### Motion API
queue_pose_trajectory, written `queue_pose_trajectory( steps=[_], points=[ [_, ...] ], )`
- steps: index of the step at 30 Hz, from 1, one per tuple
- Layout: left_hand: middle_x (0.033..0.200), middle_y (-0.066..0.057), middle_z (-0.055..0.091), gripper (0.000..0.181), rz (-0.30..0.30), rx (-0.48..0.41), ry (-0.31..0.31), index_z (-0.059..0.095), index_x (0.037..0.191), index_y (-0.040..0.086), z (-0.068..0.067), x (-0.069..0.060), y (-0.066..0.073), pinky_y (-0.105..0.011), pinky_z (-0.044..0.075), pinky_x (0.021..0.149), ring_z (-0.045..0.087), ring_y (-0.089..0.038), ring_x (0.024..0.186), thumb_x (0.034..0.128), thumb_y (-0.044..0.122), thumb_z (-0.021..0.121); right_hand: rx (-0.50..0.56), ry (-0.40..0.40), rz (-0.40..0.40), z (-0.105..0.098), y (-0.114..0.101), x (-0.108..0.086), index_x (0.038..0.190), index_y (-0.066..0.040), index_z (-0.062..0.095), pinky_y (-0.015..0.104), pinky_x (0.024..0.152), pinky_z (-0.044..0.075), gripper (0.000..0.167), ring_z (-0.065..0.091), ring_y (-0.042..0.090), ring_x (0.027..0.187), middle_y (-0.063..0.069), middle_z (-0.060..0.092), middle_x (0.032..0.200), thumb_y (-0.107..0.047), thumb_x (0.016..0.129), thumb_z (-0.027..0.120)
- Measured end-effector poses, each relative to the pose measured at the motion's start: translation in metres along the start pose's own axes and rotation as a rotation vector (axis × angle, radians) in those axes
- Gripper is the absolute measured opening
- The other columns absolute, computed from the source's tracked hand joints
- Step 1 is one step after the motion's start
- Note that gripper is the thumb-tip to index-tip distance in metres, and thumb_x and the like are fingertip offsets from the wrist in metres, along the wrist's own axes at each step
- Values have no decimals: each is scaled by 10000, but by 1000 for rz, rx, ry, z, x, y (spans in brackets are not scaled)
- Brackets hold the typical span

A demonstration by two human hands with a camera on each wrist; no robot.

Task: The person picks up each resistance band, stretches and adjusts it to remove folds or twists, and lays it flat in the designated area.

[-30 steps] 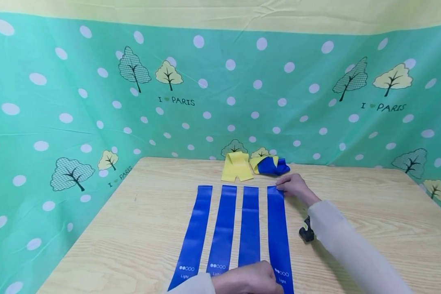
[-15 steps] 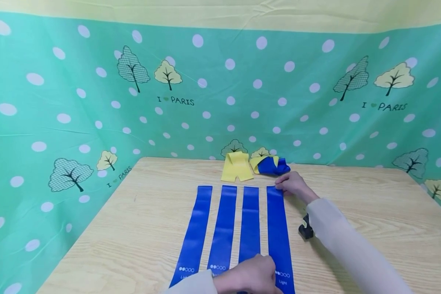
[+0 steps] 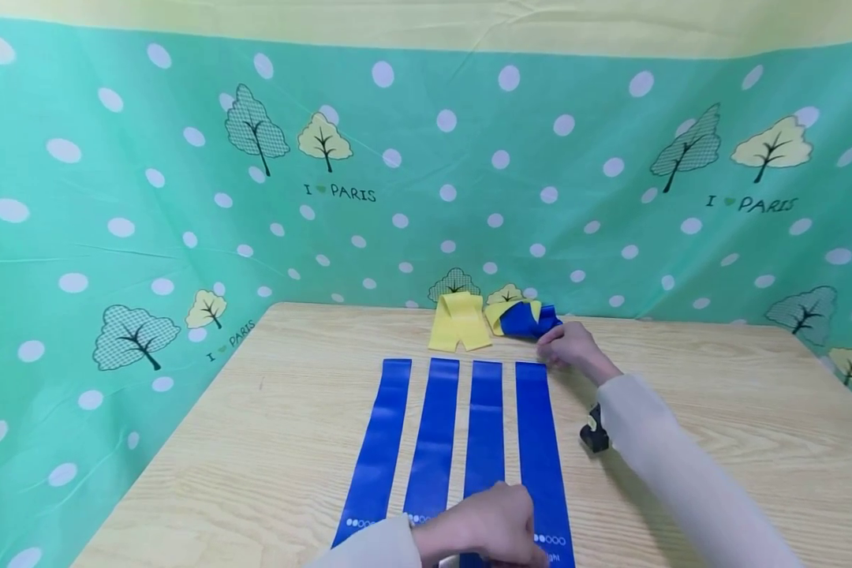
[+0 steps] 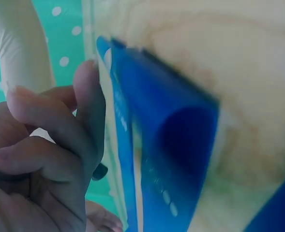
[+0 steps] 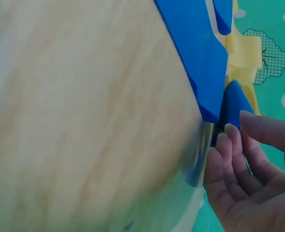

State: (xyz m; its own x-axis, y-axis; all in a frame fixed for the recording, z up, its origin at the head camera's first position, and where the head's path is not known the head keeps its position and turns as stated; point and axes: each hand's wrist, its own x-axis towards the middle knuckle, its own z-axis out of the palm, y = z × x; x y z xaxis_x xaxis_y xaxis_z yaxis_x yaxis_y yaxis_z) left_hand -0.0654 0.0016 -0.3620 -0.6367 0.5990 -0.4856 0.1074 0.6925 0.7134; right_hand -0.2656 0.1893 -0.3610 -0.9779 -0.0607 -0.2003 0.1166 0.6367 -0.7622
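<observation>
Several flat blue resistance bands (image 3: pixel 427 442) lie side by side on the table, marked with dots near their near ends. My left hand (image 3: pixel 493 525) is over the near end of the rightmost band (image 3: pixel 539 442). In the left wrist view, the left fingers (image 4: pixel 60 121) bend loosely beside that band's edge, with nothing visible between them; contact is unclear. My right hand (image 3: pixel 575 347) is just beyond the far end of the same band. Its thumb and fingertips pinch the blue part of a bunched band (image 5: pixel 236 104), which lies with yellow material at the back.
A folded yellow band (image 3: pixel 460 323) lies left of the bunched one, near the table's back edge. Beside the right sleeve is a small black object (image 3: pixel 595 436). A green dotted curtain (image 3: pixel 426 158) hangs behind the wooden table (image 3: pixel 255 442).
My right hand has let go of the rightmost band's far end and moved slightly back to the bunched band. The left hand has shifted slightly away from the near edge.
</observation>
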Motion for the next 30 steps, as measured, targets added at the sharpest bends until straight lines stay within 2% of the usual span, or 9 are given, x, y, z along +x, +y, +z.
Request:
queue_pose_trajectory(
  steps=[4, 6, 8, 15, 22, 26, 30],
  points=[
    [430, -43, 570, 374, 13, -112, 33, 639, 540, 28, -18, -6, 10, -207, 370, 353, 486, -125, 324, 884, 171, 663, 17, 52, -9, -4, -4, 1, 1094, 62, 601, 282, 660, 516, 288, 602, 189, 770, 171, 616, 1048, -83, 852, 657],
    [465, -50, 603, 341, 17, -126, 69, 652, 577, 39, -26, -7, 13, -206, 385, 358, 501, -121, 336, 892, 171, 652, 25, 79, -6, -5, -6, 1, 1135, 63, 556, 289, 682, 504, 347, 590, 207, 820, 180, 585, 1086, -82, 840, 666],
    [484, -71, 616, 320, 26, -132, 117, 654, 599, 24, -34, -6, 15, -201, 349, 343, 498, -119, 338, 889, 159, 650, 37, 102, 5, -4, -8, 1, 1164, 58, 516, 292, 699, 481, 390, 560, 224, 861, 181, 561, 1090, -78, 832, 670],
    [557, -73, 652, 251, 20, -119, 230, 670, 686, 35, -58, 14, 10, -197, 369, 372, 538, -107, 400, 905, 145, 613, 32, 155, -13, 5, -11, 5, 1157, 72, 521, 309, 727, 463, 418, 529, 277, 933, 199, 554, 1099, -61, 803, 700],
    [614, -56, 673, 237, 9, -101, 372, 691, 724, 29, -87, 32, -2, -243, 407, 424, 595, -150, 475, 909, 136, 588, -14, 284, -126, 16, -17, 11, 1019, 45, 531, 314, 688, 417, 297, 493, 254, 838, 131, 528, 913, -20, 771, 681],
    [641, -56, 681, 194, -25, -134, 445, 691, 801, 8, -106, 45, -12, -250, 428, 448, 610, -154, 510, 909, 124, 578, -6, 259, -184, 23, -27, 15, 1010, 41, 576, 311, 702, 435, 244, 508, 243, 825, 117, 542, 895, -9, 786, 658],
    [726, -120, 701, 151, -41, -176, 521, 673, 885, -4, -123, 54, -21, -229, 428, 453, 648, -192, 569, 906, 109, 573, -54, 212, -226, 34, -37, 21, 1001, 28, 619, 337, 734, 468, 213, 560, 255, 844, 136, 600, 914, -17, 795, 643]
  ],
)
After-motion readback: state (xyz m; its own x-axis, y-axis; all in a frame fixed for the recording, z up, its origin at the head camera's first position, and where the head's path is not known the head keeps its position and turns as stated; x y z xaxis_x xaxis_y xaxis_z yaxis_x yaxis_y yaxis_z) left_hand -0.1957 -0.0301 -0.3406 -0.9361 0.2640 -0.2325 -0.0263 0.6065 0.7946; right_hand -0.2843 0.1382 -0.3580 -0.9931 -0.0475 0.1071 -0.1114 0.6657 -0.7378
